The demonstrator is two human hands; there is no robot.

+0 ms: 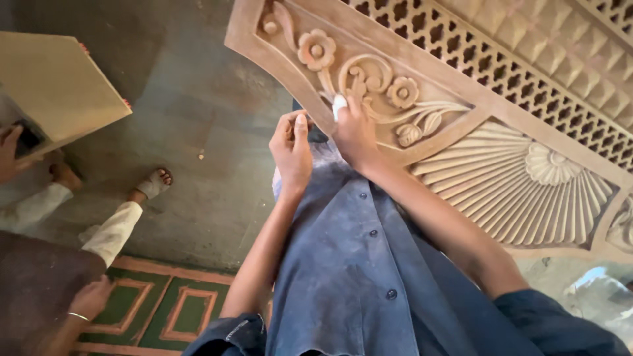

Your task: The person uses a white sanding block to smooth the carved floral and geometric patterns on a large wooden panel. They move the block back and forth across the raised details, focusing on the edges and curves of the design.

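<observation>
- Dark blue buttoned garment point(356, 264): worn by the person, fills the lower middle of the view.
- Green patterned mat point(168, 310): on the floor at lower left, beside a seated co-worker's hand point(91, 296) with a bangle.
- Left hand point(291, 150): fingers curled around the near edge of the carved panel point(501, 165), steadying it.
- Right hand point(354, 132): clenched on a small white pad point(339, 104), pressed against the floral scroll near the panel's left corner.
- Carved panel: pale wood or stone, tilted across the lap; flowers, a fan-shaped shell and a lattice border are all fully cut, with an even matte surface. Judged: carving done, surface rubbing in hand at the left end; what remains cannot be told.
- Plain slab point(56, 86): far left, near the co-worker's sandalled foot point(153, 184).
</observation>
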